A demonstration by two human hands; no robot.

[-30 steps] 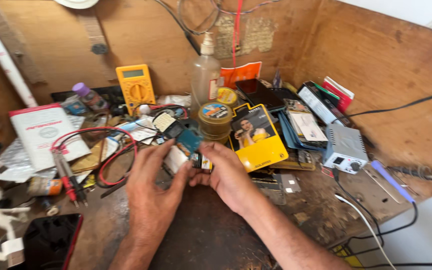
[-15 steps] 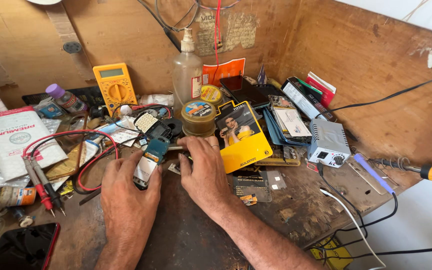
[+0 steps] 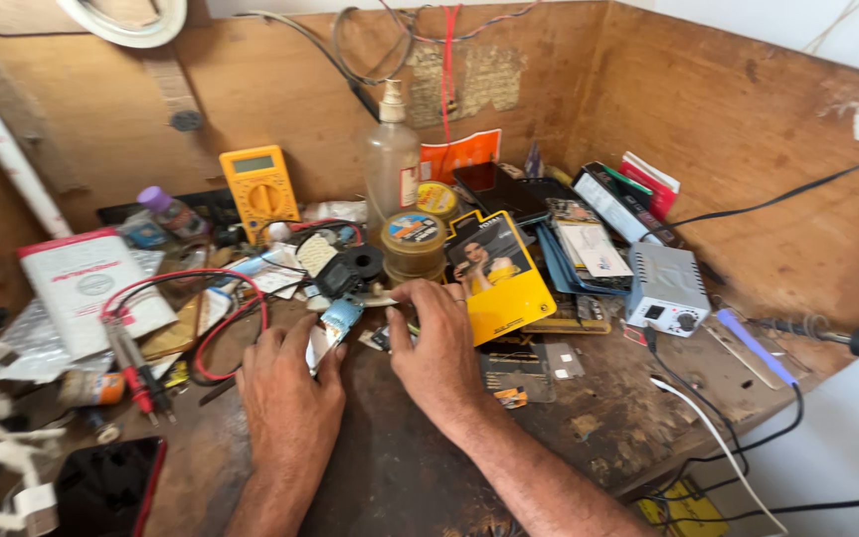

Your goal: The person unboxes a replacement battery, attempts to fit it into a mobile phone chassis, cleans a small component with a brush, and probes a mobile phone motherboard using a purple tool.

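We have the small phone part pinned on the bench just in front of the black spool. Since a moment ago the left hand has let it down from a lifted grip and now lies flat, fingers narrow on its lower edge. The right hand has slid toward the yellow box, fingertips pinched on something tiny; what, we cannot tell. So the part looks steadied for fine work. Close about: solder tin, red probe leads, meter, bottle, crowding any reach forward
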